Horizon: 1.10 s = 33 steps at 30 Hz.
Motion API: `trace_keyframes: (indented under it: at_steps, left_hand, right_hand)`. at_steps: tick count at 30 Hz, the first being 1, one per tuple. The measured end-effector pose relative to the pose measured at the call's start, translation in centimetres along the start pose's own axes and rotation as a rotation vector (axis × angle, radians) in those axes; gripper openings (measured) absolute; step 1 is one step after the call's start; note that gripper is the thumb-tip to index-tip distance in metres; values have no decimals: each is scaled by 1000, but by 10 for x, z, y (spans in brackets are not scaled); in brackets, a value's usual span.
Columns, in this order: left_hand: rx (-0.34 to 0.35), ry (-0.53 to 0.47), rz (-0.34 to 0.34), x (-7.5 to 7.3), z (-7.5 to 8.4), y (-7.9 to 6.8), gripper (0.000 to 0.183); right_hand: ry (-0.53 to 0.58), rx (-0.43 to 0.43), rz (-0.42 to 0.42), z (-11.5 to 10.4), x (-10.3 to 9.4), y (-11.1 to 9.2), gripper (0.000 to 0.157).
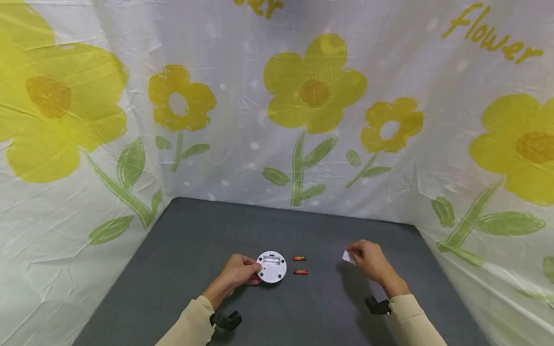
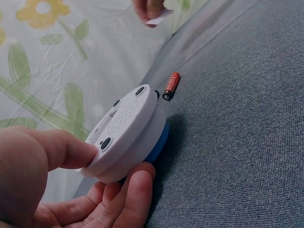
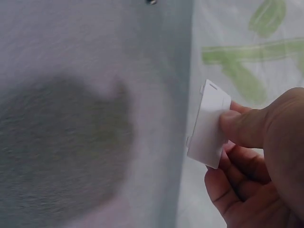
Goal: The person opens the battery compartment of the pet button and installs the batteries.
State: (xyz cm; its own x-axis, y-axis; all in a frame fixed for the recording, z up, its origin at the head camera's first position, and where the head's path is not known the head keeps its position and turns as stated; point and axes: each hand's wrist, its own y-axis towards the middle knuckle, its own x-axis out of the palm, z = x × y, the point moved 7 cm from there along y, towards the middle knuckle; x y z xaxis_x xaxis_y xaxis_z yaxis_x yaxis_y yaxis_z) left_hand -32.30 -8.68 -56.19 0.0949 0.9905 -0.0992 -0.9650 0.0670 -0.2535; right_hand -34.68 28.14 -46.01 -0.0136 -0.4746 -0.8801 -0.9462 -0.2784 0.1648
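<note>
My left hand (image 1: 239, 270) grips the left edge of a round white device (image 1: 272, 276), thumb on its upper face and fingers at its side. This face has a speaker grille, several dark feet and an uncovered battery compartment (image 1: 271, 261) that looks vacant. In the left wrist view the device's lower part (image 2: 158, 145) is blue. Over the table to the right, my right hand (image 1: 368, 259) pinches a thin white battery cover (image 3: 207, 128) with small tabs along one edge. Two red batteries, the farther one (image 1: 299, 258) and the nearer one (image 1: 300, 272), lie just right of the device.
A dark grey cloth-covered table (image 1: 207, 230) lies under everything. White curtains (image 1: 233, 144) printed with yellow flowers hang along its back and sides. A black strap sits on each wrist, the left one (image 1: 226, 320) and the right one (image 1: 377, 305).
</note>
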Motion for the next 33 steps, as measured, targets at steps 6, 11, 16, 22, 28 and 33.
trace_keyframes:
  at_steps: [6, 11, 16, 22, 28, 33]
  left_hand:
    - [-3, -3, -7, 0, -1, 1, 29]
    - [-5, -2, -10, 1, -2, 1, 28]
    - [-8, 4, -11, 1, -2, 1, 28]
    - [-1, -9, -13, 1, 1, 1, 28]
    - [0, -17, -16, 2, 2, 0, 30]
    - [3, -29, -14, 2, 1, 0, 30]
  right_hand:
    - [12, 40, -40, 18, 16, -7, 19]
    - [9, 33, -40, 33, 30, -13, 18]
    - [-38, 17, 11, 43, 40, -20, 13]
    - [-62, -25, 76, 41, 40, -21, 12]
    - [-97, -25, 66, 37, 39, -16, 19]
    - [-104, -82, 86, 18, 34, -6, 22]
